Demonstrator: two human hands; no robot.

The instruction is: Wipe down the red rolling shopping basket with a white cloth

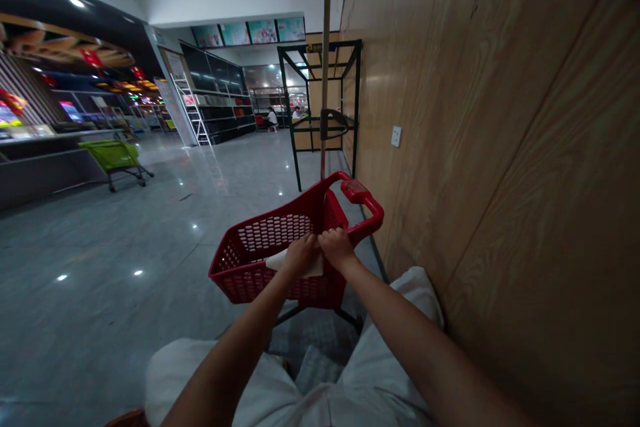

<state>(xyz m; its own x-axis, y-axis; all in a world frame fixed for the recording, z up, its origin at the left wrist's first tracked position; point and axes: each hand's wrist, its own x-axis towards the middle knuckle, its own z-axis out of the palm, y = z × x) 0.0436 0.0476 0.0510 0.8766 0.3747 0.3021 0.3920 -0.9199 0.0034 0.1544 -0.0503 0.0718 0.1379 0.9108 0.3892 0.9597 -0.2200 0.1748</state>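
Note:
A red plastic shopping cart (pixel 240 280) with perforated sides stands right in front of my knees, its handle (pixel 373 210) toward the wall. My left hand (pixel 301 253) is closed over the near top rim, on a white cloth (pixel 277 261) draped there; it might be paper, I cannot tell. Close beside it, almost touching, my right hand (pixel 337 247) curls its fingers over the same rim near the handle end. Some of the white material shows below and between the hands. The fingertips of both hands are hidden inside the cart.
A wood-panelled wall (pixel 475 147) with an outlet (pixel 396 136) runs close on my right. Beyond the cart are an upright pole (pixel 326 47) and a dark metal frame (pixel 356 107). A green cart (pixel 115 155), a ladder (pixel 197 117) and shelves (pixel 227 107) stand farther left. A person (pixel 272 119) is in the distance.

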